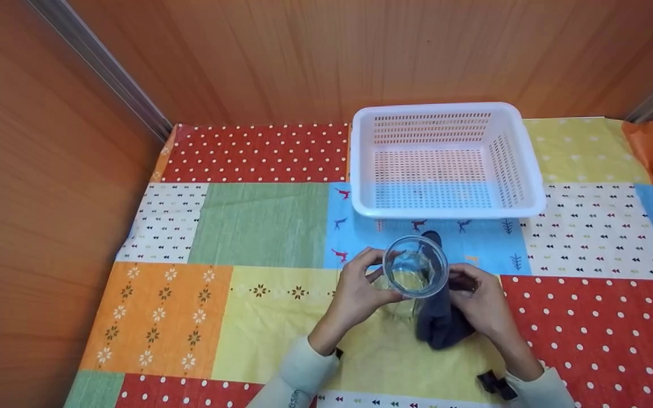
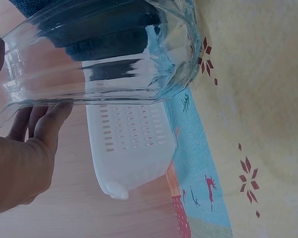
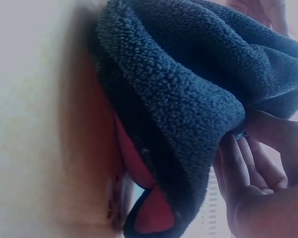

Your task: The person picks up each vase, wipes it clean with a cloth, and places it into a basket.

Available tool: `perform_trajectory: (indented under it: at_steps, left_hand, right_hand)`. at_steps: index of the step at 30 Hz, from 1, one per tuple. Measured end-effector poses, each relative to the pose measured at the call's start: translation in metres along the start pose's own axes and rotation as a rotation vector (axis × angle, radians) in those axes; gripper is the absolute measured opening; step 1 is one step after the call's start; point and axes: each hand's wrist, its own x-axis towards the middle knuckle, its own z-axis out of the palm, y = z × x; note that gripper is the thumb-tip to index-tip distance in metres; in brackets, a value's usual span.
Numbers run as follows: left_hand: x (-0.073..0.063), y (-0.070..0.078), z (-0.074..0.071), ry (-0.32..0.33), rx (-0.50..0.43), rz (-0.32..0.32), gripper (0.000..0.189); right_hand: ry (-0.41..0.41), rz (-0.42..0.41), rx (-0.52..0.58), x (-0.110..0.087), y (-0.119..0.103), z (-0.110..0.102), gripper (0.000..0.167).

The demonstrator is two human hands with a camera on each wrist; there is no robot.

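Observation:
A clear glass vase with a wide round rim stands tilted slightly toward me in the head view. My left hand grips it from the left, thumb and fingers round its upper part. In the left wrist view the vase shows ridged sides and a thick base close to the tablecloth. A dark grey-blue fluffy towel hangs along the vase's right side. My right hand pinches this towel between thumb and fingers, as the right wrist view shows. Part of the towel is hidden behind the glass.
Beyond the hands sits a white plastic basket with slotted sides and nothing inside. A patchwork-patterned tablecloth covers the table. Wooden panels rise at the back and the left.

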Motion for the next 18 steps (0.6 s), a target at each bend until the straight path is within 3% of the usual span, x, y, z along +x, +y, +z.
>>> perform_trajectory:
  at_steps: [11,18]
  left_hand:
    - [0.0,0.0,0.0,0.002,-0.004,-0.005,0.05]
    - [0.001,-0.001,0.001,0.006,-0.009,-0.001,0.051]
  right_hand:
    - [0.007,-0.016,0.043,-0.002,-0.026,-0.003,0.034]
    - [0.007,0.0,0.067,-0.002,-0.023,-0.002,0.033]
